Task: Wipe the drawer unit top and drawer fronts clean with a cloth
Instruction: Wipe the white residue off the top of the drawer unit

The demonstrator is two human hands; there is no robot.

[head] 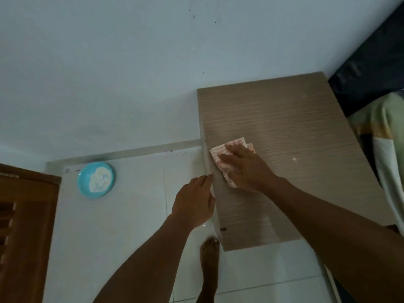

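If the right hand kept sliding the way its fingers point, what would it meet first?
Nothing on the drawer unit top: the right hand, pressing the cloth, points up-left toward the top's left edge, then probably the wall.

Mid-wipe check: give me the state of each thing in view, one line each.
Cloth: folded, flat on the unit top, under the right hand.
Right hand: palm down on the cloth.
Left hand: gripping the top's left edge.
Drawer unit top: bare apart from the cloth.
Blue plate: on the floor, holding something white.
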